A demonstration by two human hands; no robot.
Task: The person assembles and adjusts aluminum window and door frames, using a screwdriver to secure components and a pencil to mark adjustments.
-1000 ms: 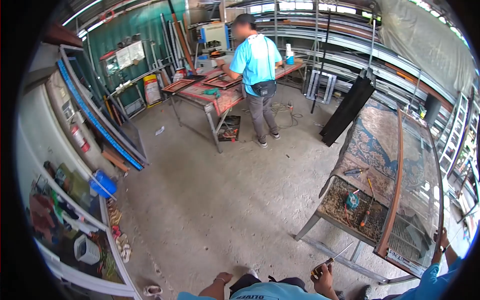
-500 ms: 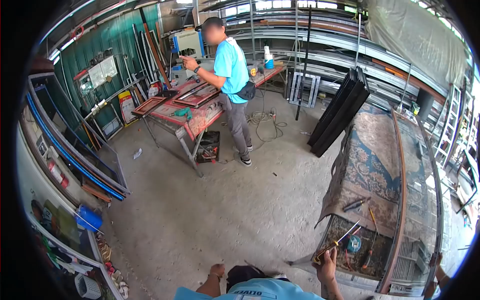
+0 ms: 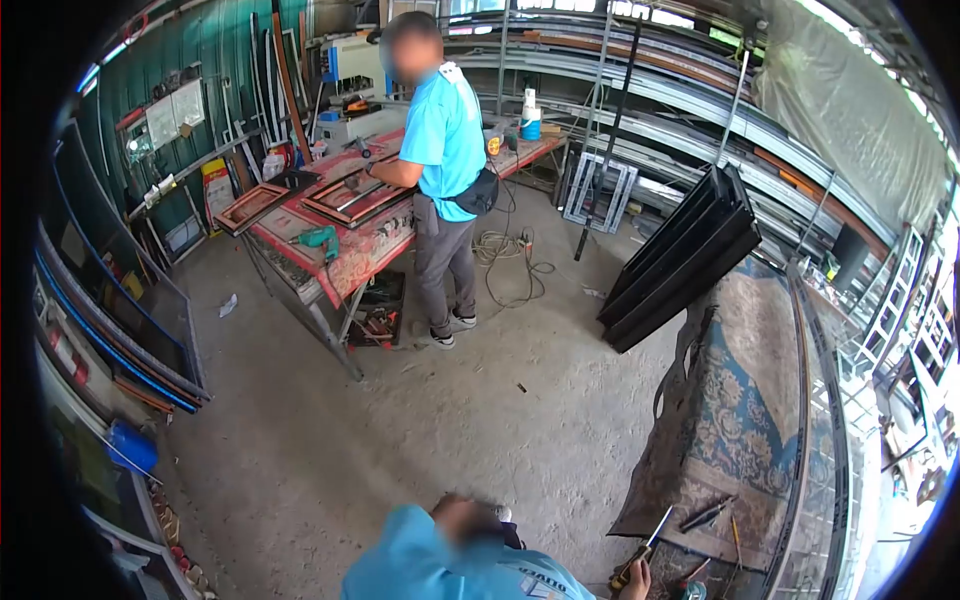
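Observation:
My right hand point(image 3: 637, 580) is closed around a screwdriver point(image 3: 622, 576) at the lower right, its shaft pointing up and away over the bench edge. My left arm is bent across my chest in a blue sleeve. My left hand point(image 3: 462, 512) lies in a blurred patch, so its fingers cannot be made out. Near the screwdriver, on the patterned cloth point(image 3: 740, 440), rests a dark tool like pliers point(image 3: 708, 513). Beside it is a thin orange-and-dark tool point(image 3: 735, 542). A teal round tool, perhaps a tape measure point(image 3: 692, 590), shows at the bottom edge.
Another person point(image 3: 440, 150) stands at a red-topped worktable point(image 3: 365, 262), hands near a brown frame point(image 3: 350, 205). A green drill point(image 3: 318, 240) lies there. Black profiles point(image 3: 685, 260) lean right of centre. A cable point(image 3: 505, 260) coils on the floor. Metal bars fill the back racks.
My view has shifted, and the bench tools now sit lower. My left hand has come up in front of my body. The other person has lowered their raised hand to the worktable.

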